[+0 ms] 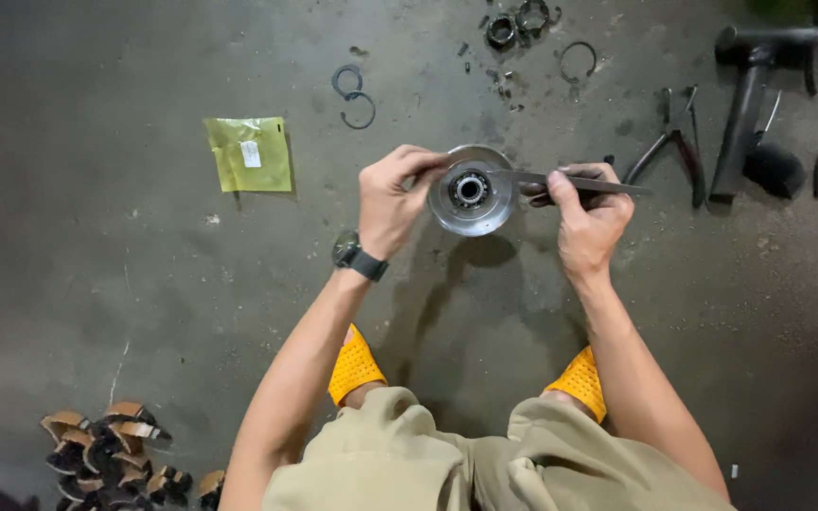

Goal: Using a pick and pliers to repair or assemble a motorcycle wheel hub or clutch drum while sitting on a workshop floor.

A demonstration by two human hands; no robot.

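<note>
Left hand: my left hand (392, 201) grips the round metal disc (471, 190) by its left rim; fingers closed on it, above the floor (125, 265)
Right hand: my right hand (587, 213) is clenched on a flat metal tool (575, 183); its tip touches the disc's right side
Disc: held between both hands; dark bearing (470, 188) in its centre
Left of disc: yellow-green packet (249, 153) on the floor, well apart
Above disc: loose rings (353, 95)
Right of disc: pliers (671, 147); black hammer (750, 104)
</note>
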